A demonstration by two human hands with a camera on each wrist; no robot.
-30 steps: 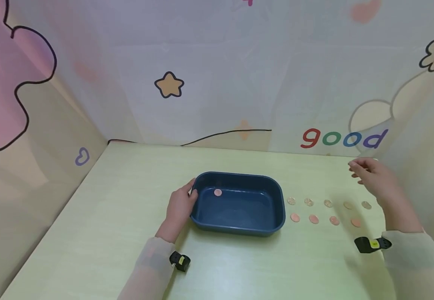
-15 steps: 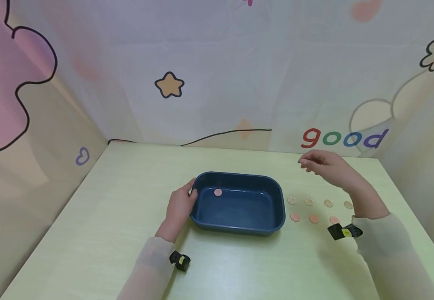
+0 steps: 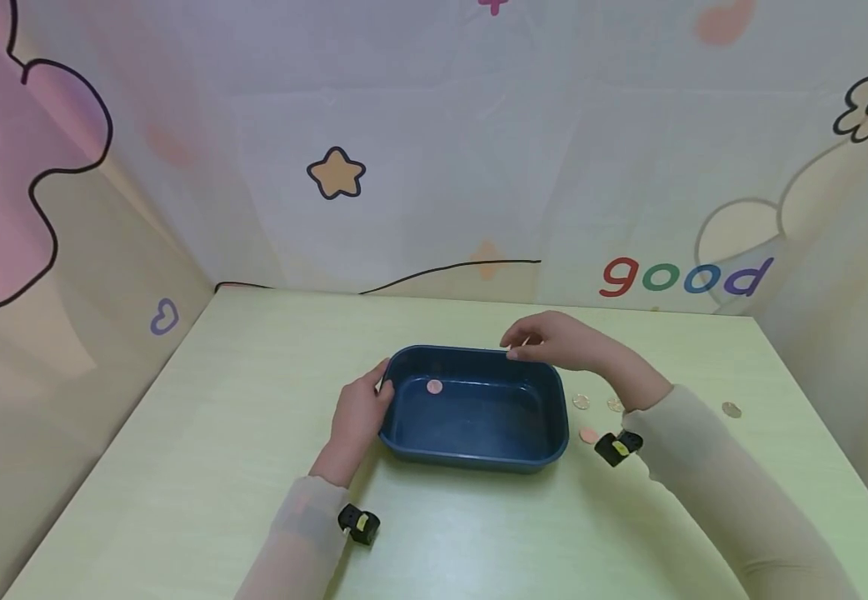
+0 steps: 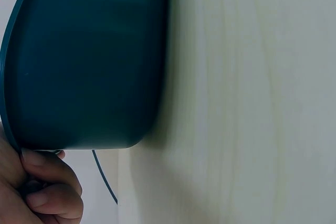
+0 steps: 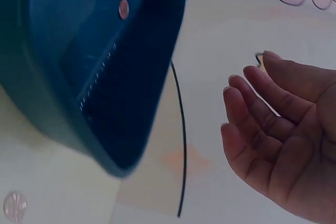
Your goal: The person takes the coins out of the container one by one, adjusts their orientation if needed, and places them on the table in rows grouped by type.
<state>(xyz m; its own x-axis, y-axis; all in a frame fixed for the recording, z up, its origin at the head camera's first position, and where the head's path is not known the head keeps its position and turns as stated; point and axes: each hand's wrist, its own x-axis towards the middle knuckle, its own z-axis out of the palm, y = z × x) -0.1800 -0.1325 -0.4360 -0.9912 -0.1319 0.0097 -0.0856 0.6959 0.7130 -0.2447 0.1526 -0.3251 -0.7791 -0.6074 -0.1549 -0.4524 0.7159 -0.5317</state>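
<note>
My left hand grips the left end of a deep blue rectangular tub, thumb at the rim; curled fingers show beside it in the left wrist view. Inside, near that end, lies one copper-coloured coin. Over the tub's back right rim hovers my right hand. Its fingers are loosely bent, the thumb and index fingertip a little apart in the right wrist view, with nothing visible between them. To the right of the tub, a silvery coin and a copper-coloured coin lie on the table.
Another silvery coin lies farther right. My right forearm covers other coins between. Behind the pale table stands a printed cloth backdrop, and a side curtain hangs at the right.
My right hand has swept left from above the far right coins to the tub's back right rim. My left hand, the tub and the coin inside stay put.
</note>
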